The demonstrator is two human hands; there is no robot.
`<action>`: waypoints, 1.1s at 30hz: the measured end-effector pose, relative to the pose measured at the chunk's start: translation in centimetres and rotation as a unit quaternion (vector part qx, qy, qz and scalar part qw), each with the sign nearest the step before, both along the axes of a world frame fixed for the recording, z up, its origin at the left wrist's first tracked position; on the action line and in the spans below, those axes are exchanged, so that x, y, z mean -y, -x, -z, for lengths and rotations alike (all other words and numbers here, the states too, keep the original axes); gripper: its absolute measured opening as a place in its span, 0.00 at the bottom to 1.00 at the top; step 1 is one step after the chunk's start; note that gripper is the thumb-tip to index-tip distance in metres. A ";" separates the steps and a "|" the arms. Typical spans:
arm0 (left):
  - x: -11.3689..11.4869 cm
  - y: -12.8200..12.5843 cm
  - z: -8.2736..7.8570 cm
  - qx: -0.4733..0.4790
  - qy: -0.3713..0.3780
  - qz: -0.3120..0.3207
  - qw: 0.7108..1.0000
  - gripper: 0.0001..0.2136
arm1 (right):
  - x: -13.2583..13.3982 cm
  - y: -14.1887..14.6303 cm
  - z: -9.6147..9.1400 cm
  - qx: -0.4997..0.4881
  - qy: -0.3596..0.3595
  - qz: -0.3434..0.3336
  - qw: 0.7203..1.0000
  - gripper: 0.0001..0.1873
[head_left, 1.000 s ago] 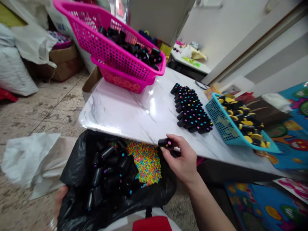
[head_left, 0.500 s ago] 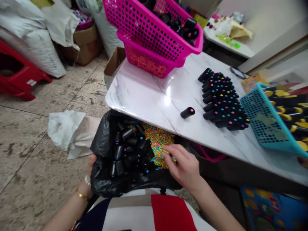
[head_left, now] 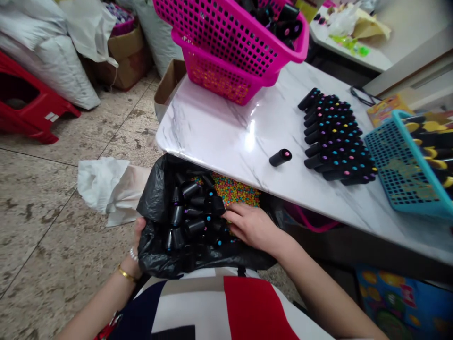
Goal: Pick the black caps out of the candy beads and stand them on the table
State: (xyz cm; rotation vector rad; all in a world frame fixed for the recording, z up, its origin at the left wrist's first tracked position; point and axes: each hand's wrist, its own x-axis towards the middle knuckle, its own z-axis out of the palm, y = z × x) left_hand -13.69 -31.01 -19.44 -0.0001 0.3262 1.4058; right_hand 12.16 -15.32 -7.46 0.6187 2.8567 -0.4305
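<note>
Head view, read from left to right, with the marble-patterned table (head_left: 212, 127) as the point of reference. Farthest left of the table, on the speckled floor, stands a red plastic stool (head_left: 44, 106); white woven sacks (head_left: 72, 71) lean beside it. Nearer the table's left corner lies a crumpled white sheet (head_left: 104, 184). The left hand (head_left: 139, 229), wearing a beaded and a gold-coloured bracelet at the wrist, is set against the outer left side of a container lined with a black plastic bag (head_left: 155, 205), below the table's front edge; most of its fingers are hidden, so how far they are curled cannot be told. Within the bag, black bottles (head_left: 194, 226) with coloured end dots lie jumbled toward the left, and multicoloured beads (head_left: 240, 191) fill the right part beside the table edge. Above, at the table's back left, a pink perforated basket (head_left: 226, 38) of black bottles sits upon a second pink basket. The right hand (head_left: 251, 226) reaches into the bag, fingers loosely bent over the beads, fingertips at a black bottle; whether it grips this cannot be told. On the table, a single bottle (head_left: 278, 158) stands near the front edge, close-packed bottle rows (head_left: 336, 141) occupy the right, and a turquoise basket (head_left: 399, 179) of black-and-yellow pieces stands at the far right.
</note>
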 end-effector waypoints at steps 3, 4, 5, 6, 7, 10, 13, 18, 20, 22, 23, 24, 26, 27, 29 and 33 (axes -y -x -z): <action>-0.3 0.1 -0.1 -0.015 0.018 -0.017 1.000 0.27 | -0.1 -0.1 0.4 0.000 -0.059 -0.014 0.998 0.12; -0.6 0.0 -0.3 -0.023 0.026 -0.012 0.999 0.27 | 0.0 -0.1 0.6 -0.009 -0.080 -0.019 0.997 0.11; -0.8 0.0 -0.5 -0.033 0.034 -0.008 0.999 0.27 | 0.1 -0.1 0.9 -0.019 -0.099 -0.026 0.995 0.11; -1.0 -0.1 -0.7 -0.044 0.039 -0.009 0.998 0.26 | 0.2 -0.1 1.1 -0.029 -0.112 -0.033 0.993 0.11; -1.3 -0.2 -0.8 -0.056 0.043 -0.013 0.997 0.25 | 0.3 -0.2 1.3 -0.036 -0.118 -0.038 0.992 0.11; -1.8 -0.3 -0.9 -0.081 0.047 -0.043 0.995 0.22 | 0.1 -0.8 1.4 -0.038 -0.102 -0.041 0.993 0.12; -2.1 0.0 -0.5 -0.088 0.053 -0.055 0.993 0.21 | -0.9 -2.1 0.8 -0.060 -0.113 0.001 0.992 0.15; -2.2 0.8 0.0 -0.090 0.103 -0.114 0.984 0.22 | -1.6 -3.4 0.0 -0.003 -0.173 0.081 0.982 0.14; -2.0 1.1 0.0 -0.089 0.114 -0.129 0.981 0.25 | -1.1 -3.0 0.3 0.012 -0.139 0.074 0.988 0.15; -1.7 1.2 -0.1 -0.080 0.095 -0.125 0.984 0.25 | -0.3 -2.3 0.5 -0.030 -0.074 0.077 0.994 0.17; -1.5 1.3 -0.1 -0.074 0.080 -0.118 0.987 0.24 | 0.1 -2.0 0.6 -0.065 -0.033 0.086 0.994 0.18; -1.2 1.3 -0.2 -0.068 0.064 -0.113 0.989 0.24 | 0.5 -1.8 0.6 -0.105 0.011 0.101 0.989 0.18; -0.9 1.3 -0.3 -0.055 0.035 -0.098 0.993 0.22 | 1.1 -1.6 0.2 -0.183 0.097 0.142 0.968 0.18; -0.9 1.3 -0.4 -0.046 0.021 -0.088 0.995 0.21 | 1.3 -1.6 0.0 -0.216 0.136 0.166 0.953 0.17; -0.8 1.2 -0.3 -0.021 -0.018 -0.068 0.997 0.19 | 1.5 -2.0 -0.4 -0.265 0.197 0.211 0.920 0.16; -1.0 1.0 0.1 0.034 -0.071 -0.016 0.997 0.20 | 1.4 -3.1 -0.6 -0.286 0.206 0.250 0.902 0.16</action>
